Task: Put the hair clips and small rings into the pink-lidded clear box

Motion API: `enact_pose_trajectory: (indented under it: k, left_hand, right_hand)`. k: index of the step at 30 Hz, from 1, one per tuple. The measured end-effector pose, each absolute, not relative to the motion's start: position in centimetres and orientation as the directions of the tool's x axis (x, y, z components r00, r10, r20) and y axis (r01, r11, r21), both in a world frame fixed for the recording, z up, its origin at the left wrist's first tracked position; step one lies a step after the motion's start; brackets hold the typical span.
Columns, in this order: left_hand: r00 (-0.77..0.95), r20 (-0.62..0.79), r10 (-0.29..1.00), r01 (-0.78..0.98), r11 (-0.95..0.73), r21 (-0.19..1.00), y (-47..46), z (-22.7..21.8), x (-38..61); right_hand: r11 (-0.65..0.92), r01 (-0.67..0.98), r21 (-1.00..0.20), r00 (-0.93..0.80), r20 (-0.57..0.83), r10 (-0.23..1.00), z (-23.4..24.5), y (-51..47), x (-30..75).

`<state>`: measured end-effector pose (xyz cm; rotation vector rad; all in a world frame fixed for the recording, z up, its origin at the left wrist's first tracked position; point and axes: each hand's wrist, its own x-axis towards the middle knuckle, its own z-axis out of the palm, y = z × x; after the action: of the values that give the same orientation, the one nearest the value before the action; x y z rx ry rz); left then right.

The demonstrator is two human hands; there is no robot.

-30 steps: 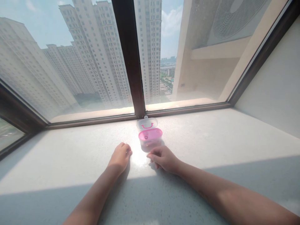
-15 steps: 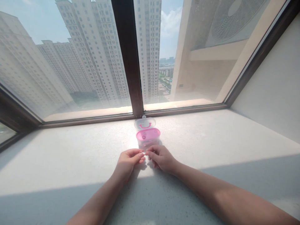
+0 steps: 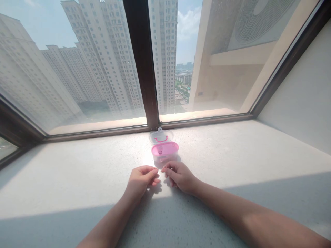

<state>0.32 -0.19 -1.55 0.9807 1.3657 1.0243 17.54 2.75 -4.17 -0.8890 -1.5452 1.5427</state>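
A small clear box with a pink tray (image 3: 164,153) stands open on the white windowsill (image 3: 77,179), its clear lid with a pink handle (image 3: 161,136) tipped back toward the window frame. Just in front of the box, my left hand (image 3: 141,181) and my right hand (image 3: 180,176) rest on the sill with fingertips nearly meeting. Both hands are pinched closed. Whatever is between the fingers is too small and washed out by sunlight to name.
A dark window frame (image 3: 141,65) runs along the back of the sill, with glass on both sides and tower blocks outside. A white wall (image 3: 305,89) closes the right end. The near part of the sill lies in shadow.
My left hand has slid right until its fingertips met those of my right hand, and both now pinch together. The view has shifted slightly.
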Motion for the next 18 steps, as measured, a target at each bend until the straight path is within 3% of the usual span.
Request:
enact_pose_trajectory:
  k: [18]
  left_hand:
    - [0.007,-0.256,0.967,-0.045,0.256,0.966,-0.24,-1.42,0.39]
  right_hand:
    - [0.053,-0.001,-0.999,-0.453,0.048,0.89,-3.74,2.66,17.62]
